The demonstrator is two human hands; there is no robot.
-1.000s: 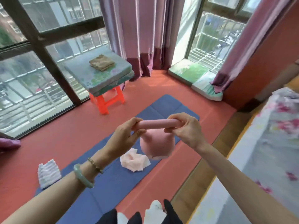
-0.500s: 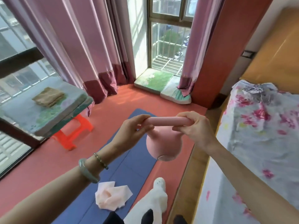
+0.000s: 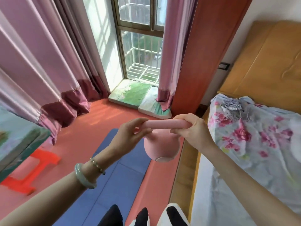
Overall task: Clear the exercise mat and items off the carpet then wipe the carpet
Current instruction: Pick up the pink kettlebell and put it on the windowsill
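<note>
At centre frame, the smooth pink kettlebell (image 3: 161,148) hangs in the air, left hand (image 3: 130,134) and right hand (image 3: 191,129) each gripping an end of its handle. The blue foam exercise mat (image 3: 117,176) lies uncleared on the red carpet (image 3: 81,136); wiping not yet begun.

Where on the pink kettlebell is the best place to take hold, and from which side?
Grip the straight handle bar on top, coming in from its two ends. It lies level and is slim enough to wrap; the pink kettlebell has a round, smooth body below that offers no purchase. The left hand and right hand hold it so.
</note>
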